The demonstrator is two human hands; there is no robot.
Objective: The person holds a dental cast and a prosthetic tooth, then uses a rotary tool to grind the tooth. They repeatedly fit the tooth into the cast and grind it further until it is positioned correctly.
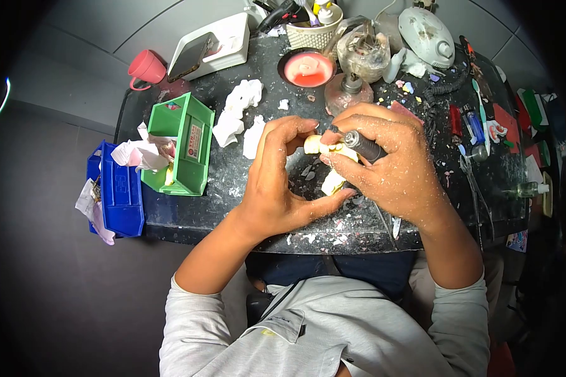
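My left hand (271,185) is curled around a pale yellow dental cast (332,182), thumb under it and fingers at its upper left edge. My right hand (393,160), dusted with white powder, grips a dark rotary handpiece (366,147) with a ridged metal collar. The handpiece's working end points left at the top of the cast. Fingers of the right hand rest close against the cast and cover part of it. Whether the tip touches the cast is hidden.
A green bin (198,154) and a blue bin (124,195) stand at the left with crumpled paper. Behind my hands are a bowl of pink liquid (308,68) and a glass burner (348,94). Metal tools (473,182) lie right; white debris is scattered over the black table (233,217).
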